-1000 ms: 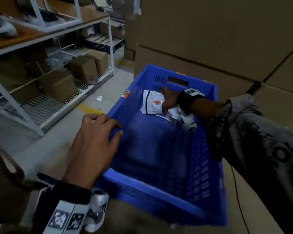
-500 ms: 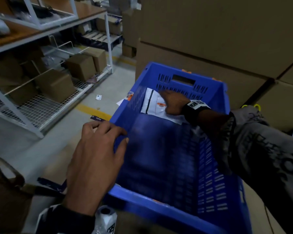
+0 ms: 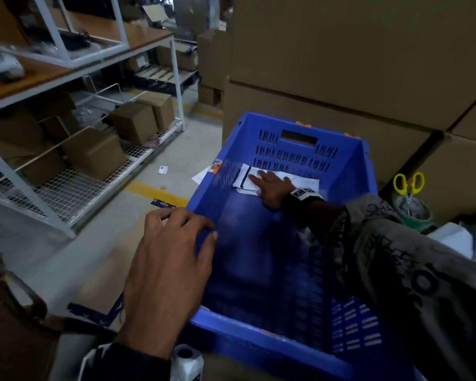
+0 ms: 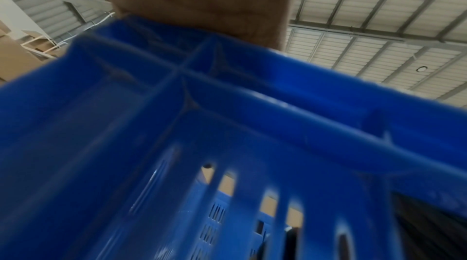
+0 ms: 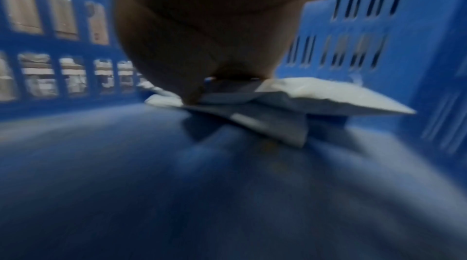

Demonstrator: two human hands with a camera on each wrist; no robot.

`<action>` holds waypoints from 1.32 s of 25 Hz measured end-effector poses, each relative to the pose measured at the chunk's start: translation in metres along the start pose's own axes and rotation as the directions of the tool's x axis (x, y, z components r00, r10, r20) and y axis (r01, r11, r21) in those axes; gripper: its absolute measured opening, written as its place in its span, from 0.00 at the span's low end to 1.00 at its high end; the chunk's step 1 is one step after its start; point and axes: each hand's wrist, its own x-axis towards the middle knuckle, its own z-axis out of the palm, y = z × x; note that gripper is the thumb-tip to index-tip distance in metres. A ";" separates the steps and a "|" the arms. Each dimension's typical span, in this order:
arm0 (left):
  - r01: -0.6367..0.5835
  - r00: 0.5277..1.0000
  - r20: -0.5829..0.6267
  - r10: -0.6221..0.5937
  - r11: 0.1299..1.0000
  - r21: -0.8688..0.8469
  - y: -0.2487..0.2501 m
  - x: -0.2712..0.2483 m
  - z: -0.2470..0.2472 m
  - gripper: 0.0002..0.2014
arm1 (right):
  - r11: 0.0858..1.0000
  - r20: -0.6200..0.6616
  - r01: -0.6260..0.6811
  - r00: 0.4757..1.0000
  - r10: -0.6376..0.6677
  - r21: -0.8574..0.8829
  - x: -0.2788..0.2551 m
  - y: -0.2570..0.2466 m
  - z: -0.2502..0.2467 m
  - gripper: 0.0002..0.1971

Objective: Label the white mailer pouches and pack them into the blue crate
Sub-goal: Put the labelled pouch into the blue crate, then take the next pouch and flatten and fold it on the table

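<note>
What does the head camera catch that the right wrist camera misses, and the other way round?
Only the head view shows the left hand resting on the crate's rim, the yellow scissors, the wire shelving with cardboard boxes, and the whole length of the crate. Only the right wrist view shows, from low down, that the pouch's near edges sit lifted off the crate floor. Both show the blue crate, the white mailer pouch at its far end, and the right hand laid flat on it.

White mailer pouch flat on blue crate floor, far end.
</note>
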 end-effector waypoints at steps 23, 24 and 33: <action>0.110 0.974 -0.184 -0.131 0.987 -0.121 0.040 -0.044 0.001 0.06 | 0.976 -0.314 0.219 0.926 -0.210 -0.007 -0.336 0.029 -0.050 0.15; 0.077 0.971 -0.213 -0.111 0.984 -0.163 0.063 -0.063 0.011 0.07 | 0.950 -0.443 0.297 0.868 -0.225 0.100 -0.363 0.036 -0.029 0.18; -0.496 0.839 0.106 0.534 0.831 -0.252 0.301 -0.226 0.132 0.17 | 0.813 -0.368 -0.130 0.843 0.392 0.568 -0.516 0.242 0.089 0.31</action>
